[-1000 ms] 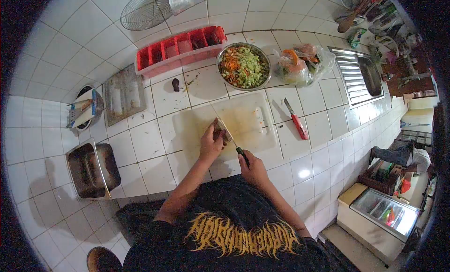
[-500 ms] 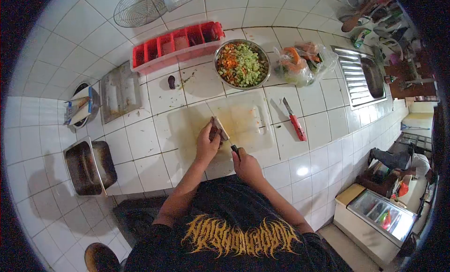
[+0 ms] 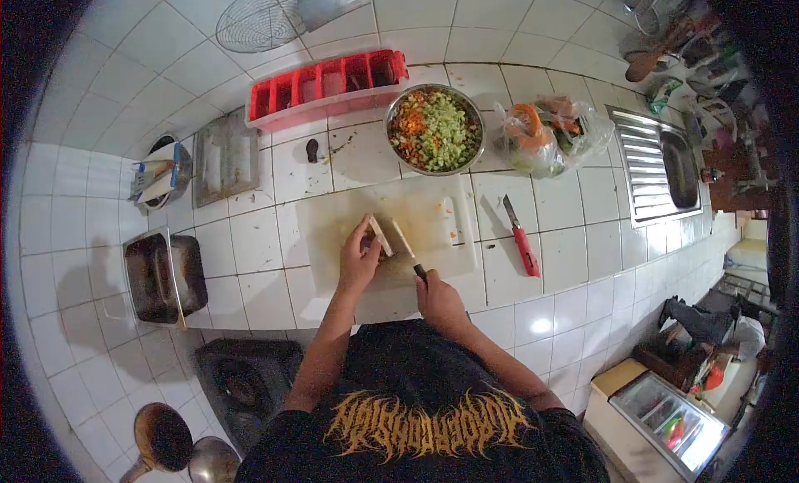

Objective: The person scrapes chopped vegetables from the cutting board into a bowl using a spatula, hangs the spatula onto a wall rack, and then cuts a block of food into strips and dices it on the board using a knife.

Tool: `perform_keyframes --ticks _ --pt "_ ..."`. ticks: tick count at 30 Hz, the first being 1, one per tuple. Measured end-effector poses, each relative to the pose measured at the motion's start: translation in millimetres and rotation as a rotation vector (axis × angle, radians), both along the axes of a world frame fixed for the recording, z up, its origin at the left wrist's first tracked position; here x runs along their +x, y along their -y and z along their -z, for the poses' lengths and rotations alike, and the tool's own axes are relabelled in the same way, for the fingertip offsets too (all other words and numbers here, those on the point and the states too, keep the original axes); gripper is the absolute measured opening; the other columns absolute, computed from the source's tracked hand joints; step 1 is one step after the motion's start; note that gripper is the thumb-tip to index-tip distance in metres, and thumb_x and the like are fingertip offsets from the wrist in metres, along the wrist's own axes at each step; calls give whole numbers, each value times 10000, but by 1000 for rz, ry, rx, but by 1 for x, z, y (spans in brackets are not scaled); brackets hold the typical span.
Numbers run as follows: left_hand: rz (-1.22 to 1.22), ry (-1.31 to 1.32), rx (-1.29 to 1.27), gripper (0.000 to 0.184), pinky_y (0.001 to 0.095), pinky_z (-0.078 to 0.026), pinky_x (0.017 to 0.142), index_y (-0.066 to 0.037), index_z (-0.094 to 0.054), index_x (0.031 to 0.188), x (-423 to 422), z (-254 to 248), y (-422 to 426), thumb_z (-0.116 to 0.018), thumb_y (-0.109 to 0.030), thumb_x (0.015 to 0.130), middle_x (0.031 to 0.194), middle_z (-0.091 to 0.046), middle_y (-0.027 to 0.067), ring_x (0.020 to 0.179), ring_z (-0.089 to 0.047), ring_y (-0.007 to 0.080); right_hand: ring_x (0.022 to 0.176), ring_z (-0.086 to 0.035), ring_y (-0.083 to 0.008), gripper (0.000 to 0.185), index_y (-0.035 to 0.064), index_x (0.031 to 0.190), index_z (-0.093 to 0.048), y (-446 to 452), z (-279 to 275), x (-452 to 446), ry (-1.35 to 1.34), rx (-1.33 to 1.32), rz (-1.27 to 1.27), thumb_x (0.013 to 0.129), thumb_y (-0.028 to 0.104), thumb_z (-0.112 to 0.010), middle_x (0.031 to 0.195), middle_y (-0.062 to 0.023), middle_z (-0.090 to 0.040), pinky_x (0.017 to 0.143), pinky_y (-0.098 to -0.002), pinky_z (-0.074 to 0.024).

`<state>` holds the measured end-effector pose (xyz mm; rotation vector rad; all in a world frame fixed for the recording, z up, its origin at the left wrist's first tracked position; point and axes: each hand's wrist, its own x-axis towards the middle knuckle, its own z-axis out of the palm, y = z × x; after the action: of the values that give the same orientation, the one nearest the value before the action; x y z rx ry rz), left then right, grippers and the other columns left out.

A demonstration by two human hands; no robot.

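Note:
On the pale cutting board [image 3: 458,275], my left hand [image 3: 359,262] grips a dark-skinned vegetable piece [image 3: 381,236] with a pale cut face. My right hand [image 3: 441,300] is closed round the black handle of a kitchen knife [image 3: 402,240]. Its blade stands just right of the piece, with a narrow gap between them. Small orange bits lie at the board's right side. Beyond the board sits a metal bowl [image 3: 480,150] of diced green and orange vegetables. A red-handled knife [image 3: 523,246] rests on the tiles to the right.
A red divided container [image 3: 329,88], a dark vegetable end [image 3: 312,150] and a plastic bag of vegetables [image 3: 545,142] are at the back. Sinks [image 3: 678,171] lie right and left [image 3: 166,275]. Pans hang or stand lower left. A person [image 3: 707,321] is at the far right.
The knife blade has come away from the vegetable piece toward the right, and the pale cut face now shows. My left hand has shifted slightly left. The whole view has tilted a little.

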<state>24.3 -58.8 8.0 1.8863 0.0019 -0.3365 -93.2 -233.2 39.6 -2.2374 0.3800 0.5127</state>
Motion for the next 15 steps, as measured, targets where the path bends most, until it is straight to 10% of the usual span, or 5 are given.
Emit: perform_keyframes --ticks 7,9,15 --pt "-44 123 -44 377 335 -558 847 -27 -545 1331 -5 21 -2 -630 -172 994 1157 -648 85 1034 -628 165 720 -610 -547 318 -4 996 -445 5 -2 4 117 77 12 1054 305 -495 715 -313 -621 616 -632 -462" --pt "-96 253 -32 209 289 -557 623 -21 -583 1135 -5 21 2 -649 -140 975 1000 -679 83 753 -676 145 702 -626 -536 331 -8 1004 -455 1 -6 9 127 56 2 1053 318 -489 705 -311 -627 616 -628 -481" --pt "-135 -120 -133 171 304 -567 605 4 -599 1050 -2 18 1 -642 -149 987 871 -684 85 713 -673 143 695 -610 -537 309 5 964 -462 -16 -17 13 147 72 34 1053 297 -504 700 -305 -617 599 -627 -458"
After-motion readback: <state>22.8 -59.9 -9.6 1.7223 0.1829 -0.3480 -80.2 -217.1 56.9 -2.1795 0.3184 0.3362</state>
